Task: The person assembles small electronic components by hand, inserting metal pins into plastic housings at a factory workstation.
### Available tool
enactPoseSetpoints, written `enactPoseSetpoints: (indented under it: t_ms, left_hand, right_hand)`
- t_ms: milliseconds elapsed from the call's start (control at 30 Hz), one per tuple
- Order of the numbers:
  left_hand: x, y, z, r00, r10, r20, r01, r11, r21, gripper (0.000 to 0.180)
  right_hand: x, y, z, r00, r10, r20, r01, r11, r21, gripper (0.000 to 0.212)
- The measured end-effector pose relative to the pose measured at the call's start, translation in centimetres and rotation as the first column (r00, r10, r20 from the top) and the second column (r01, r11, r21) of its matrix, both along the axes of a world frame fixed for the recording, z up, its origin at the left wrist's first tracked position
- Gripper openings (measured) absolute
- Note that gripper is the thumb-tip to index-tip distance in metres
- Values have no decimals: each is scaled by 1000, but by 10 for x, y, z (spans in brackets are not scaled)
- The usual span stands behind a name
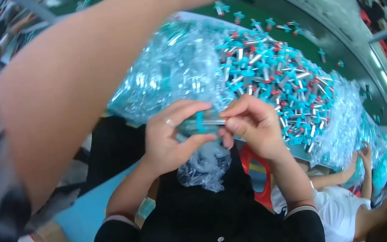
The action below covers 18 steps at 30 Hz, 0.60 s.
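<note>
In front of my black shirt, a small part with a metal tube and a teal collar [200, 122] is held between both hands. My left hand [158, 138] curls around its collar end, fingers and thumb closed on it; a ring sits on one finger. From the other side my right hand [260, 128] pinches the metal tube's end between thumb and fingertips. Crumpled clear plastic [208, 166] hangs just below my left hand; whether the hand grips it, I cannot tell. Just beyond my hands lies a heap of similar teal, metal and red parts [266, 70].
Another person's forearm [82, 82] reaches across the upper left, its hand blurred. Clear plastic bags [166, 70] lie left of the heap. Behind runs a green conveyor belt [309, 43] with scattered parts. At right, a person in white [340, 214] handles bags; a red stool [260, 181] is near.
</note>
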<state>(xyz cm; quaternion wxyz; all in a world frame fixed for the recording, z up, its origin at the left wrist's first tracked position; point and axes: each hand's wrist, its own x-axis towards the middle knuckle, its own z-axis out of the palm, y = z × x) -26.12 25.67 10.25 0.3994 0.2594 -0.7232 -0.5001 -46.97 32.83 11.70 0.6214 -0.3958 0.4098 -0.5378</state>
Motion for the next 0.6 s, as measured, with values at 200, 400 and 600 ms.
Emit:
enactPoseSetpoints:
  t_ms: [200,400,600]
  left_hand:
    - [-12,10,13,979,-10,205,76,945,-318,54]
    - [0,6,14,977,214,-4,-200,910,-363,50]
    - [30,-68,-61,670,645,369,-432,742,-512,35]
  right_hand:
    - [-4,22,6,865,-170,-472,60,969,-240,19]
    - [-118,-12,55,686,-432,-586,356,901,-247,9]
    - [-305,-141,12,320,-154,-935,517,855,36,5]
